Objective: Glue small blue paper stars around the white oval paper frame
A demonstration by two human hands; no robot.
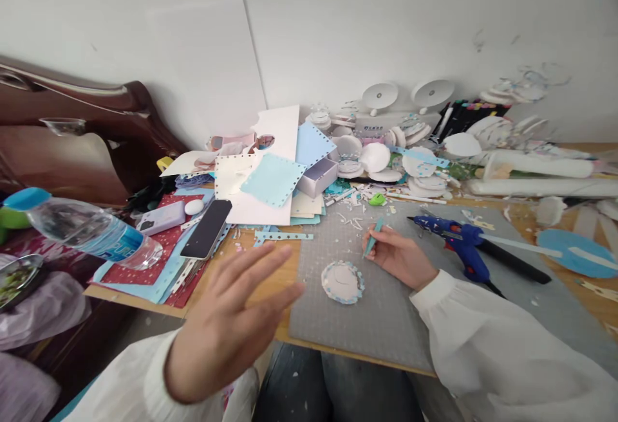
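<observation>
While blurred, left hand (226, 325) fingers spread over table edge (203, 309); right hand (398, 256) gripping perhaps tweezers (373, 237) beside paper disc (342, 282).

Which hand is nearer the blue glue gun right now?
Right. The right hand, holding a teal tool, rests on the mat just left of the glue gun; the left hand is raised farther left, fingers spread.

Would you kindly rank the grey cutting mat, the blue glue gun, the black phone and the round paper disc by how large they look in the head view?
1. Grey cutting mat, clearly largest.
2. Blue glue gun.
3. Black phone, though close to the glue gun, so this order is unsure.
4. Round paper disc, smallest.
</observation>
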